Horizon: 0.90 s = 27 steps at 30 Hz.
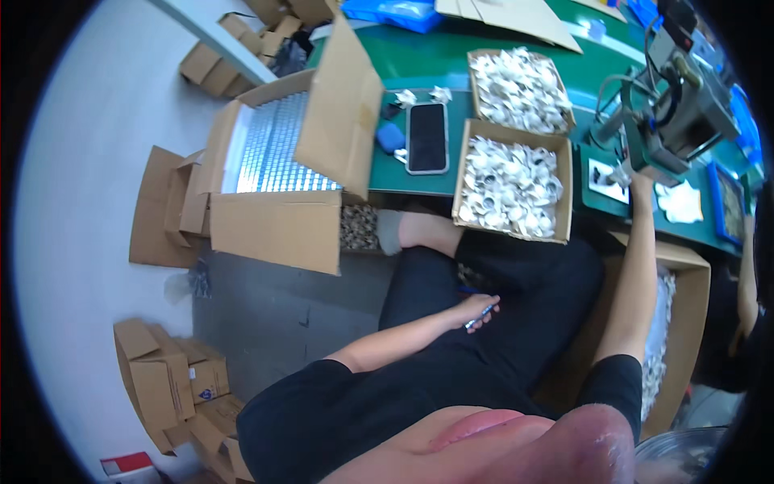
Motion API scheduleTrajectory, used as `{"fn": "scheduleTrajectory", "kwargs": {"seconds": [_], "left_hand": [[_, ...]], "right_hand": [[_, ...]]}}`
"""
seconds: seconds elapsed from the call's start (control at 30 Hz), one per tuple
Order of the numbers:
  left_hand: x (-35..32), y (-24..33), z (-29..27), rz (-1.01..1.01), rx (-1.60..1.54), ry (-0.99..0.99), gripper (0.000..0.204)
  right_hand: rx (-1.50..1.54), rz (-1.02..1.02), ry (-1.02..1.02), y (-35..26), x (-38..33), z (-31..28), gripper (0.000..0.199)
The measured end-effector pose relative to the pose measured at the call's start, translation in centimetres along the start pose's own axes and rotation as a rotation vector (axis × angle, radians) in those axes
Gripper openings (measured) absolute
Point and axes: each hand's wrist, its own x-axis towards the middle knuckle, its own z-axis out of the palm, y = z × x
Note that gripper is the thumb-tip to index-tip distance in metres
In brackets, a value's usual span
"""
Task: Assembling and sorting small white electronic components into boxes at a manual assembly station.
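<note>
The smartphone (427,139) shows a black screen inside a pale rim, on a green workbench (411,60). Left of it, a plain brown carton (274,232) frames a silvery grid pattern (272,141). Right of it, small white parts (509,189) fill brown cardboard trays (564,189); farther right stands a grey bench press (697,109). Below it, the trousers (556,298) are black.
</note>
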Motion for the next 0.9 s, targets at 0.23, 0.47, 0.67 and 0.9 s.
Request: {"fn": "scheduleTrajectory", "kwargs": {"seconds": [0.23,0.47,0.67,0.9], "left_hand": [[-0.2,0.6,0.4,0.085,0.091,-0.007,0.044],[-1.1,-1.2,-0.6,0.062,0.160,-0.008,0.043],[-1.6,-1.1,-0.8,0.107,0.048,0.065,0.046],[-7.0,2.4,-0.9,0.198,-0.200,-0.253,0.046]], "right_hand": [[0.665,0.579,-0.398,3.6,-2.4,-2.3,0.047],[0.591,0.533,-0.117,-17.9,2.2,-7.8,0.046],[0.327,0.477,0.219,-25.2,2.6,-8.9,0.041],[0.390,0.003,-0.027,-31.7,7.6,-14.7,0.047]]}}
